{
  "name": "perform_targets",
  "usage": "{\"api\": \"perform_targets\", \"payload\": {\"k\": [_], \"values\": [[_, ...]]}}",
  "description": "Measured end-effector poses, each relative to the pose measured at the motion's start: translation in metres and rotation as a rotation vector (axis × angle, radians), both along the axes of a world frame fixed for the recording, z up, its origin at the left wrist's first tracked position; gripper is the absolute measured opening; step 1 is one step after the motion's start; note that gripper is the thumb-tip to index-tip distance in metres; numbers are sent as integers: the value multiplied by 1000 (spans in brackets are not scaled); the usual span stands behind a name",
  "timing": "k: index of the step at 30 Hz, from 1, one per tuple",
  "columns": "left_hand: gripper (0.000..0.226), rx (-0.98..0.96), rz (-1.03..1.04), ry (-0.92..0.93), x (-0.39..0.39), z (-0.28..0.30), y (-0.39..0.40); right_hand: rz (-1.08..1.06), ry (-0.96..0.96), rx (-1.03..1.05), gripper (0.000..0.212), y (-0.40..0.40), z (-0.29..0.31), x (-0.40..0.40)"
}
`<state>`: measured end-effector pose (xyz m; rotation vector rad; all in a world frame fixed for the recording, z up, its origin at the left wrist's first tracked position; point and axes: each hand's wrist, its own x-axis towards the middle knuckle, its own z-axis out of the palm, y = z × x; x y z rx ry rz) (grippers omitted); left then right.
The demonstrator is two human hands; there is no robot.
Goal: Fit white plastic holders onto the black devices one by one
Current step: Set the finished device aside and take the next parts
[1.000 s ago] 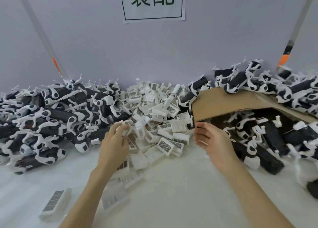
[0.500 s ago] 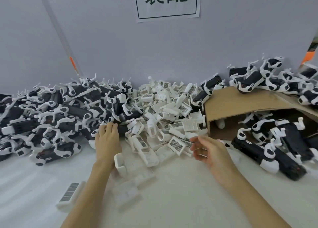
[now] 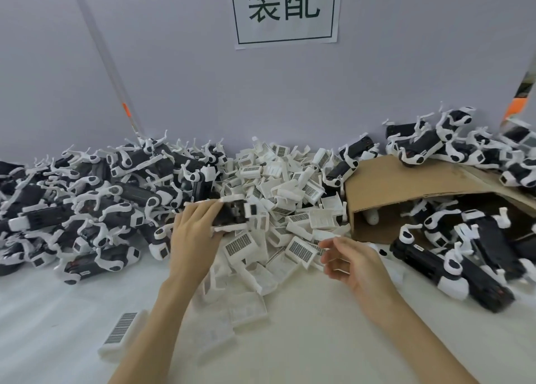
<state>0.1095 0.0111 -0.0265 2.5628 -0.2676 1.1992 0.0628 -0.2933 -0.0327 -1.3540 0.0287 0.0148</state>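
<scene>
Gripping a black device (image 3: 232,213) with white end pieces, the left hand (image 3: 193,233) has its fingers curled over the top and its thumb underneath, holding the part just above the heap of white plastic holders (image 3: 278,186) at the middle of the worktop (image 3: 304,325). The device is motion-blurred, so whether a holder is already fitted on it cannot be told. The right hand (image 3: 352,263) hovers to the right, palm turned inward, fingers loosely curled and apart, holding nothing; its fingertips are near a barcoded holder (image 3: 300,250) at the front edge of the heap. More loose holders lie spread on the worktop between the two forearms, and one with a barcode label (image 3: 120,336) lies apart at the lower left. A large pile of black devices with white fittings (image 3: 81,198) fills the left side against the wall. On the right, a brown cardboard box (image 3: 406,186) lies tipped on its side with devices spilling out of its mouth (image 3: 464,247) and others stacked on top of it (image 3: 429,143). A white sign with dark characters (image 3: 285,6) hangs on the wall above
</scene>
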Motion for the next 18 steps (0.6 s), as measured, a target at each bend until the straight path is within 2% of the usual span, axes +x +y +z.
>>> {"api": "perform_targets", "payload": {"k": [4, 7, 11, 14, 16, 18], "values": [[60, 142, -157, -119, -10, 10, -32, 57, -35, 13, 30, 2, 1, -2], [52, 222, -232, -119, -20, 13, -57, 128, -63, 45, 30, 8, 3, -4], [51, 300, -327, -122, -32, 5, -85, 252, -30, 42, 49, 17, 7, -10], [52, 368, -387, -168, -36, 1, -96, 185, 85, 57, 58, 20, 13, -11], [61, 354, -391, -175, -36, 2, -95, 117, 162, 83, 51, 15, 14, -9], [81, 220, -433, -55, -36, 8, -90, 107, 211, 119, 43, 7, 16, -8]]}}
